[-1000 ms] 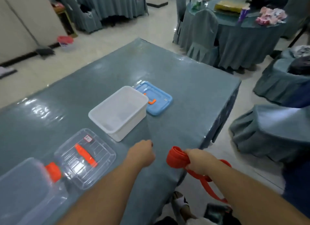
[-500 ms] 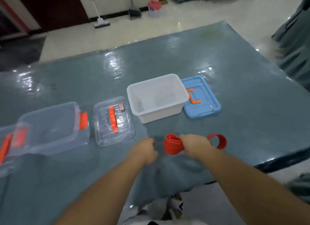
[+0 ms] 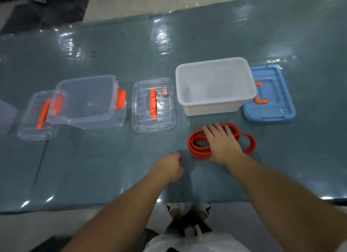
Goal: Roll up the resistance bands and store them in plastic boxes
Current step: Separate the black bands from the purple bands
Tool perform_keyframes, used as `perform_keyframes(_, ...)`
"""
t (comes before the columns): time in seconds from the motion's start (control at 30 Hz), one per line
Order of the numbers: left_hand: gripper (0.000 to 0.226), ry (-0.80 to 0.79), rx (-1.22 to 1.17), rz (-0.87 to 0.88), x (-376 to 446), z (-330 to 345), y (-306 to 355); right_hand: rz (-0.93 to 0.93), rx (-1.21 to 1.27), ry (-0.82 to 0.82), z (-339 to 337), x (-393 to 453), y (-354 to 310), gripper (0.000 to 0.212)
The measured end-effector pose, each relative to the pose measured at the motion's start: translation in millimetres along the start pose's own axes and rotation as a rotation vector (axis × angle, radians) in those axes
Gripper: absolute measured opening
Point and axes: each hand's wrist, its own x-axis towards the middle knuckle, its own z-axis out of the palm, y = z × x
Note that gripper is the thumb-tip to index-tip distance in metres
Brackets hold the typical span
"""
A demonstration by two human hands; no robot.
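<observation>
Red resistance band (image 3: 197,145) lies coiled under the flat, spread right hand (image 3: 222,142); left hand (image 3: 169,168), seemingly curled, empty beside it.

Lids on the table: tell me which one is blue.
The blue lid at the far right, beside the white box, with an orange handle. The other two lids are clear plastic.
</observation>
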Motion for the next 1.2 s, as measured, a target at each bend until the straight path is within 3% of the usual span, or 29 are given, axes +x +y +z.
perform_keyframes(0.17,0.045,0.013,-0.007,0.005,-1.4,-1.7,3.7,-0.015,0.015,-0.019,-6.8,-11.2,-9.0,0.120)
perform_keyframes(0.63,0.040,0.120,-0.003,-0.030,-39.8,-12.7,-0.3,-0.056,0.081,0.051,-0.3,-37.7,-28.6,0.077)
perform_keyframes(0.87,0.046,0.245,-0.102,-0.112,-65.3,-30.0,-38.0,-0.200,0.033,0.067,-22.5,-34.4,-88.3,0.065)
perform_keyframes(0.97,0.046,0.305,-0.126,-0.108,-77.3,-40.6,-57.5,-0.229,0.011,0.003,-32.1,-37.4,-121.5,0.064)
perform_keyframes(1.2,0.044,0.405,-0.200,-0.150,-117.8,-60.8,-154.2,-0.254,-0.082,-0.096,-58.5,-26.9,-221.3,0.052)
